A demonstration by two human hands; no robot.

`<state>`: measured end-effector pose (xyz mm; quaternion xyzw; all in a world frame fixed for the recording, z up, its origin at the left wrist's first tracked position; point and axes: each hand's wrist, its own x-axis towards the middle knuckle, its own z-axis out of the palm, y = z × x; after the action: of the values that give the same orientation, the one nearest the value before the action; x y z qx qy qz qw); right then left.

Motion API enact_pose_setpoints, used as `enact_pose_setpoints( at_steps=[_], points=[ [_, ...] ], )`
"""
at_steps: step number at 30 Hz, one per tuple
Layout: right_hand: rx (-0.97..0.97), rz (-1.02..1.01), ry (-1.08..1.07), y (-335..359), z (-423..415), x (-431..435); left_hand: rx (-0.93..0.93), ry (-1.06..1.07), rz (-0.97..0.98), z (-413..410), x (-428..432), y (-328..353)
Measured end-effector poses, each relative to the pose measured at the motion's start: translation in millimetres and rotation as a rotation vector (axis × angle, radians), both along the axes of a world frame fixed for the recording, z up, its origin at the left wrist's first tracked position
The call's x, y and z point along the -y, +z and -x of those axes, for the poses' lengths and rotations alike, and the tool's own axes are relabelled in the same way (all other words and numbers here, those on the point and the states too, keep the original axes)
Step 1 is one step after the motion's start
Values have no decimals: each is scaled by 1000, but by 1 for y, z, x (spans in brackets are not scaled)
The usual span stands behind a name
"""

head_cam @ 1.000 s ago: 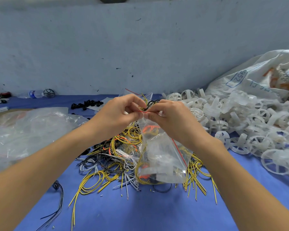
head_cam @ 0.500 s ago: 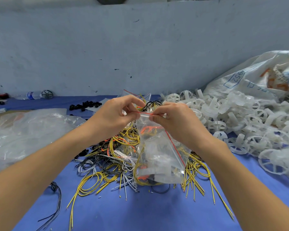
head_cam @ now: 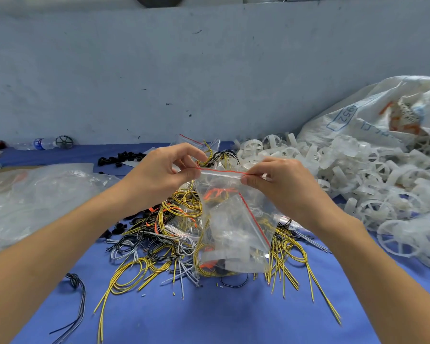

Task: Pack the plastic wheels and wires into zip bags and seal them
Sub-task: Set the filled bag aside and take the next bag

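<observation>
Fingers and thumb of the left hand pinched the left end of the red seal strip on a clear zip bag. The right hand pinched the strip's right end in the same way, so the bag hung upright between them over the wire heap. White wheel parts with yellow and orange wires showed through the film; whether the strip was fully pressed shut could not be told. The bag hid the middle of the heap from view. Right of the heap lay a large pile of white plastic wheels, with a printed white sack behind it. Left of the heap sat crumpled clear plastic sheeting. Beyond the heap stood a second zip bag with wires poking out, small black parts and, farther left, a water bottle just beside a dark wheel. Blue cloth lay under the heap.
</observation>
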<state>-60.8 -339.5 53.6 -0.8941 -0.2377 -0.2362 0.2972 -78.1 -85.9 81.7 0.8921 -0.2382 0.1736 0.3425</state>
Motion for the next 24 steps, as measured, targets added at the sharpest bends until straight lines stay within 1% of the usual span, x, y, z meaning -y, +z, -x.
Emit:
enact_pose_setpoints(
  at_steps=[13, 19, 24],
  points=[
    [-33, -10, -101, 0, 10, 43, -15, -3, 3, -6, -6, -1],
    [-31, -11, -97, 1, 12, 47, -25, -10, 8, -6, -8, -1],
    [-17, -53, -87, 8, 16, 51, -42, -29, 61, -6, -5, 8]
  ],
)
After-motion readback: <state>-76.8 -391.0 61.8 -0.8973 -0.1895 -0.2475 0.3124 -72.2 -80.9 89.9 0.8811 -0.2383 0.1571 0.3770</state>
